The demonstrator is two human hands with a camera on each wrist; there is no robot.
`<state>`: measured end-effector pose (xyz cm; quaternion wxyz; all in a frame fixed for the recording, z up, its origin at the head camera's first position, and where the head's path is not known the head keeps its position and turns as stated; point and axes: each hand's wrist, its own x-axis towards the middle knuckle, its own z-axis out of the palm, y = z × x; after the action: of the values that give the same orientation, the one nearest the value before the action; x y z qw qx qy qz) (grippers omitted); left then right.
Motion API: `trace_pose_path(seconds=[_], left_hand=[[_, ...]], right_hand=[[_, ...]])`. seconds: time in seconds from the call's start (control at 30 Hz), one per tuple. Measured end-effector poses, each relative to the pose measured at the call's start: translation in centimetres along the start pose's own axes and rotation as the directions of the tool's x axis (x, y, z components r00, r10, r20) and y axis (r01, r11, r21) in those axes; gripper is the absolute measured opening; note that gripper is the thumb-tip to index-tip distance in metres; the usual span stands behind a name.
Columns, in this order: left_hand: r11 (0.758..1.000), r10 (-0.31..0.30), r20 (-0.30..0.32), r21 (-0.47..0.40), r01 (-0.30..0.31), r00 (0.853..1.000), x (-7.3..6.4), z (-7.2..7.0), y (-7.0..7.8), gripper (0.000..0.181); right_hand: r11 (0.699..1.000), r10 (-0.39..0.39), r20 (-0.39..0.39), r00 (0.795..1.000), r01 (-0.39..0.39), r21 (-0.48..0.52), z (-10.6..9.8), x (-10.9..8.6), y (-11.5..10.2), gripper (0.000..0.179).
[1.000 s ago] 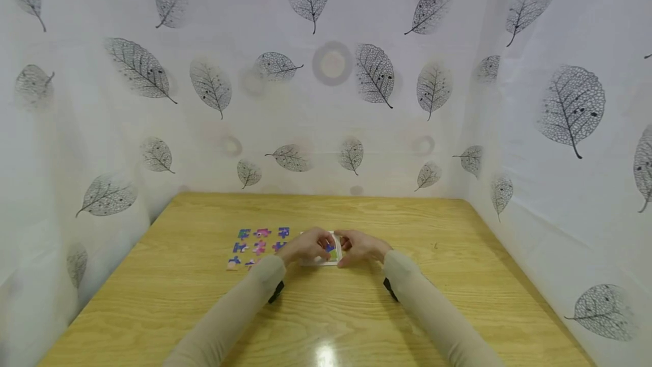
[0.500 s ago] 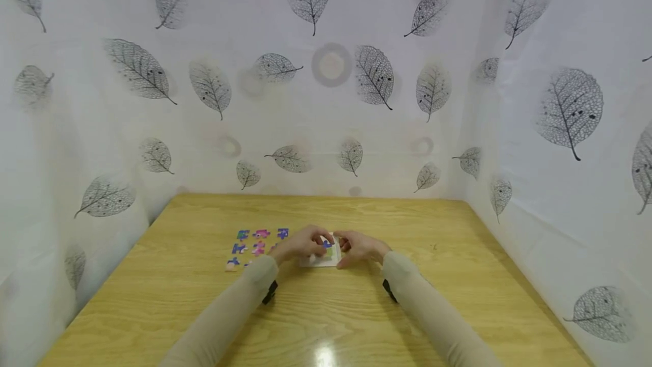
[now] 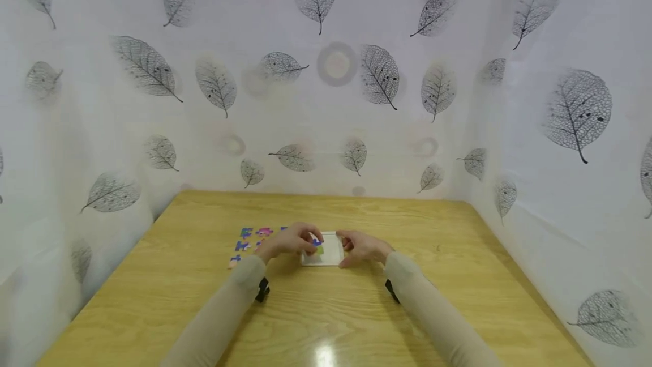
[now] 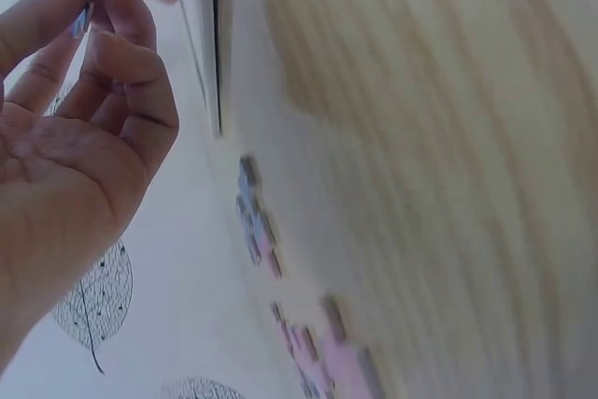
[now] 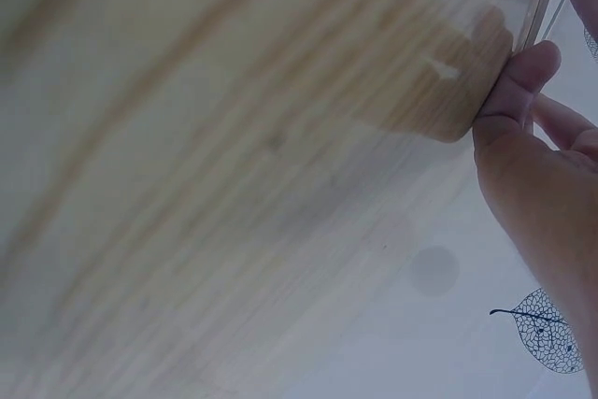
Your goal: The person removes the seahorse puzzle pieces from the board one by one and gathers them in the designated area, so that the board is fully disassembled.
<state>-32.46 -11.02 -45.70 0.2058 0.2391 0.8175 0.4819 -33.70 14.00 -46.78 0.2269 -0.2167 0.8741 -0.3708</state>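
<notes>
My left hand (image 3: 292, 239) pinches a small jigsaw piece (image 3: 318, 247), blue and green, between thumb and fingertips. It hangs over the left part of a flat white puzzle tray (image 3: 332, 254). In the left wrist view, the piece (image 4: 82, 20) shows edge-on between the fingertips, above the side of the tray (image 4: 198, 44). At the other end, my right hand (image 3: 364, 248) grips the tray, its thumb at the near corner and fingers at the far corner. The right wrist view has that thumb (image 5: 523, 81) against the tray's edge.
Several loose jigsaw pieces (image 3: 264, 231), pink, blue and purple, lie in rows left of the tray, partly hidden by the left hand. All stand on a wooden table (image 3: 438, 293). A white curtain with leaf prints (image 3: 379, 75) encloses its back and sides.
My left hand has moved left with the jigsaw piece, from the tray's right part to its left part, uncovering the white floor. The right hand stays at the tray's right end.
</notes>
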Motion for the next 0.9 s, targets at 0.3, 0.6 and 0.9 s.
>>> trace_pose_path(seconds=[0.3,0.6,0.9], left_hand=[[1.000,-0.014,-0.052,0.016,0.015,0.999,-1.1,-1.4,-0.2,0.019],[1.000,0.003,-0.069,0.025,-0.001,0.998,-2.6,-2.3,-1.3,0.016],[0.994,0.032,-0.065,0.102,-0.025,0.997,-4.1,-3.5,-1.7,0.022]], right_hand=[[1.000,-0.011,0.011,1.000,0.011,-0.025,0.2,-0.2,0.1,0.093],[1.000,-0.026,0.035,0.999,0.025,0.011,0.0,-0.2,0.0,0.094],[1.000,-0.028,0.041,0.999,0.027,0.013,-0.2,-0.3,0.0,0.094]])
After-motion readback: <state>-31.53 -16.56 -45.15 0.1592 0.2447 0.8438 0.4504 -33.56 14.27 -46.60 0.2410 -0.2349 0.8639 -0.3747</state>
